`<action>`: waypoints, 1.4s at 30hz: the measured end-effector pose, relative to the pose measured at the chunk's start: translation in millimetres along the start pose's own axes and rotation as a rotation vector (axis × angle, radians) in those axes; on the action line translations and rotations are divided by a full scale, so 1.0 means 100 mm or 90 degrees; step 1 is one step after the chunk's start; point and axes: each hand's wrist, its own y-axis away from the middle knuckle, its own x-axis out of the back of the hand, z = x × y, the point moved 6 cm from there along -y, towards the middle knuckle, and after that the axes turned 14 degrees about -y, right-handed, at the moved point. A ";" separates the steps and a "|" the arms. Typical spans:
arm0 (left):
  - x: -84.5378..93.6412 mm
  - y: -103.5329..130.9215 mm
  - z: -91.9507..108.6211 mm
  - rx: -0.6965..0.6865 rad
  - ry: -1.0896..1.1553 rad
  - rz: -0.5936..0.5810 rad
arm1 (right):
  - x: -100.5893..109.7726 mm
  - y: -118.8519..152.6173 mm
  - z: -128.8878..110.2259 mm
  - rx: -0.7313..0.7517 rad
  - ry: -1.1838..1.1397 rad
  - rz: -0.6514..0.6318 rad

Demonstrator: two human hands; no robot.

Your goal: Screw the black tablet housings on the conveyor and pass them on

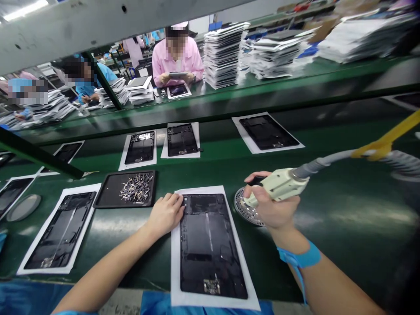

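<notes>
In front of me a black tablet housing [206,236] lies on a white sheet [176,280], its inside facing up, with a pale strip down its middle. My left hand [166,213] has its fingers bent together at the housing's upper left edge, gripping it there. To the right, my right hand [278,210] is wrapped round a pale green hand tool [284,186] with a black trigger and a grey cable; its exact kind is unclear. Beneath that hand is a round metal piece with many holes [246,208], partly hidden; I cannot tell whether it joins the tool.
A black tray [108,188] of small parts sits left of centre. Several tablet housings on white sheets lie around, one at the left [62,229]. A yellow strap [387,140] holds the cable. Beyond a green rail, co-workers sit among stacks [225,54].
</notes>
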 end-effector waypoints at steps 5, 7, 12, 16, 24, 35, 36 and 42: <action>0.00 -0.05 0.01 -0.004 -0.006 -0.059 | 0.05 -0.07 -0.03 0.027 0.013 0.023; -0.05 -0.12 -0.04 0.005 0.040 -0.074 | 0.07 -0.10 -0.03 0.039 0.036 0.034; -0.28 -0.29 -0.35 0.131 0.289 -0.099 | 0.09 -0.14 0.04 0.049 0.055 0.036; -0.38 -0.34 -0.41 0.121 0.371 -0.123 | 0.08 -0.17 0.11 0.043 0.059 0.045; -0.35 -0.33 -0.39 0.113 0.379 -0.105 | 0.04 -0.22 0.18 0.048 0.069 0.048; -0.36 -0.33 -0.39 0.113 0.382 -0.103 | 0.07 -0.21 0.26 0.032 0.070 0.039; -0.36 -0.33 -0.39 0.113 0.383 -0.102 | 0.07 -0.21 0.26 0.031 0.073 0.039; -0.38 -0.35 -0.40 0.111 0.394 -0.100 | 0.00 -0.23 0.12 0.040 0.086 0.051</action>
